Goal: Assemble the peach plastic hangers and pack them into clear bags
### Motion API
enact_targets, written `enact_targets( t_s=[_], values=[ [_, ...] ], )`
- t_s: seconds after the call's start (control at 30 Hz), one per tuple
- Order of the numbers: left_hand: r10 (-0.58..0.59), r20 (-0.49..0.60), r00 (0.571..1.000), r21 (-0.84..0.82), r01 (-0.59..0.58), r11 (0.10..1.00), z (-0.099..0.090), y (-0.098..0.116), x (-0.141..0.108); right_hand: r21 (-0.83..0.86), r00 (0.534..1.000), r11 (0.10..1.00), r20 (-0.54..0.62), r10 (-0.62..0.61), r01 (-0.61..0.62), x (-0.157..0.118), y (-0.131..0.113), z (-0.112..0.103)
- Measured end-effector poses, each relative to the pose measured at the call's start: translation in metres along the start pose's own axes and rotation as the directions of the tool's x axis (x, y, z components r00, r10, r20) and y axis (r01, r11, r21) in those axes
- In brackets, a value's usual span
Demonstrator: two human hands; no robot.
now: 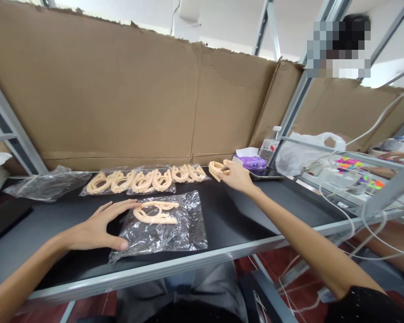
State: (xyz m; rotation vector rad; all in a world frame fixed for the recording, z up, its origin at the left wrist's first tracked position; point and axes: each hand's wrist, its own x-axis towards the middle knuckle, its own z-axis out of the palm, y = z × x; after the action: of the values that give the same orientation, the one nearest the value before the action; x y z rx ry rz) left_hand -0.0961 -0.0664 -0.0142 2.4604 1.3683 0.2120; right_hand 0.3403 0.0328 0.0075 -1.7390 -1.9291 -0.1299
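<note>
A clear plastic bag [188,237] lies flat before me on the black tabletop, with a beige folded hanger [160,220] on or inside it; I cannot tell which. My left hand [99,226] rests at the bag's left side, fingers and thumb spread, fingertips at the hanger's rounded end. Farther back on the right, my right hand [237,176] is closed on another beige folded hanger [216,168], its fingers partly hiding it. Between and behind my hands, several similar hangers [143,181] lie in a row in clear bags along the back.
A crumpled clear bag [50,181] lies at the back left. Cardboard [128,98] walls the table's rear. At right stand a purple tissue pack [251,161], a bottle [269,146], a phone [267,174] and a white plastic bag [294,154]. Cables [343,211] hang beyond the metal frame, near another person.
</note>
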Motion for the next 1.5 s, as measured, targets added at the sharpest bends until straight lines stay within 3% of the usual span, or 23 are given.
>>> enact_targets(
  t_s=[0.07,0.17,0.33,0.57,0.7,0.8,0.87,0.97,1.07,1.17,1.3,1.5],
  values=[
    [0.003,0.003,1.0,0.008,-0.003,1.0,0.0,-0.002,0.0,-0.161,0.995,0.983,0.013,0.095,-0.092,0.008,0.015,0.004],
    [0.018,-0.006,1.0,0.028,-0.018,0.999,0.0,-0.002,0.0,-0.28,0.992,0.954,0.027,0.124,-0.112,0.01,0.022,0.016],
    [0.008,0.003,1.0,0.036,-0.008,0.999,-0.002,0.002,0.001,-0.302,0.998,0.952,0.02,0.057,-0.048,0.0,0.015,0.022],
    [-0.013,0.02,1.0,0.008,0.012,1.0,-0.001,0.001,0.0,-0.303,0.995,0.949,0.024,0.097,-0.085,0.001,0.008,0.018],
    [0.017,-0.005,1.0,0.018,-0.017,1.0,0.003,-0.007,0.0,-0.164,0.996,0.982,-0.023,0.085,-0.088,0.004,0.011,0.006],
    [0.005,0.001,1.0,0.018,-0.005,1.0,0.001,-0.003,0.0,0.143,0.995,0.985,-0.018,0.096,-0.093,-0.007,0.016,-0.014],
    [-0.005,0.012,1.0,0.01,0.005,1.0,-0.001,0.003,0.0,0.391,0.997,0.917,0.037,0.064,-0.073,-0.025,0.019,-0.03],
    [-0.001,0.009,1.0,0.006,0.001,1.0,-0.005,0.01,-0.001,0.618,0.983,0.786,0.15,-0.109,-0.007,-0.061,0.018,-0.053],
    [-0.01,0.005,1.0,0.007,0.01,1.0,-0.006,0.013,-0.001,0.606,0.941,0.794,0.238,-0.24,0.05,-0.094,0.011,-0.068],
    [-0.029,0.021,0.999,0.006,0.028,1.0,-0.007,0.014,-0.001,0.601,0.919,0.796,0.271,-0.286,0.071,-0.108,-0.002,-0.072],
    [-0.053,0.041,0.998,-0.011,0.054,0.998,-0.008,0.017,-0.001,0.64,0.855,0.762,0.339,-0.393,0.096,-0.107,-0.025,-0.066],
    [-0.02,0.017,1.0,-0.011,0.02,1.0,-0.008,0.017,-0.002,0.575,0.766,0.791,0.406,-0.499,0.21,-0.101,-0.056,-0.054]
  ],
)
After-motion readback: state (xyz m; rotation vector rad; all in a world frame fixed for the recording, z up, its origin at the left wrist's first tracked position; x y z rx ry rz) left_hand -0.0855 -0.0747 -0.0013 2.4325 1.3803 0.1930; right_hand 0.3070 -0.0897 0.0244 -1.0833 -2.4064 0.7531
